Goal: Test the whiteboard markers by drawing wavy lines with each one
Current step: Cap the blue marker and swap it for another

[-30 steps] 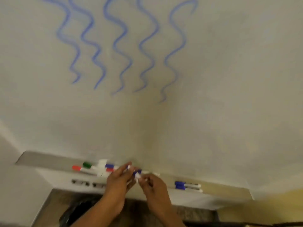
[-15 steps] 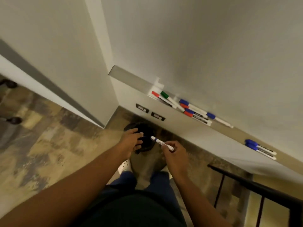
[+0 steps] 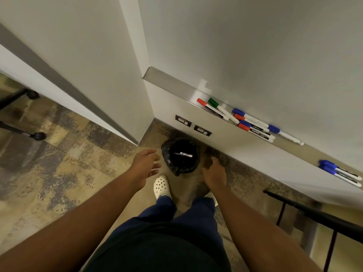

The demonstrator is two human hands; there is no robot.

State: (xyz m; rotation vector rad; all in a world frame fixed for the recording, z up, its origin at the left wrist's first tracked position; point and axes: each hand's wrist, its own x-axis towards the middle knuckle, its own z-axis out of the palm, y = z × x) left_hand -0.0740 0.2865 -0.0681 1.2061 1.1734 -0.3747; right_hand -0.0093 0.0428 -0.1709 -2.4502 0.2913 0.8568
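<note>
With both my hands, left and right, empty and apart beside the bin holding 1 marker, I risk knocking the crowded markers off the ledge beyond my right hand when reaching.

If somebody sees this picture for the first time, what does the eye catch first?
Probably the black bin on the floor in the middle, with a white marker lying inside it, between the open left hand and the right hand. Next, the coloured markers on the whiteboard's tray, to the right.
</note>
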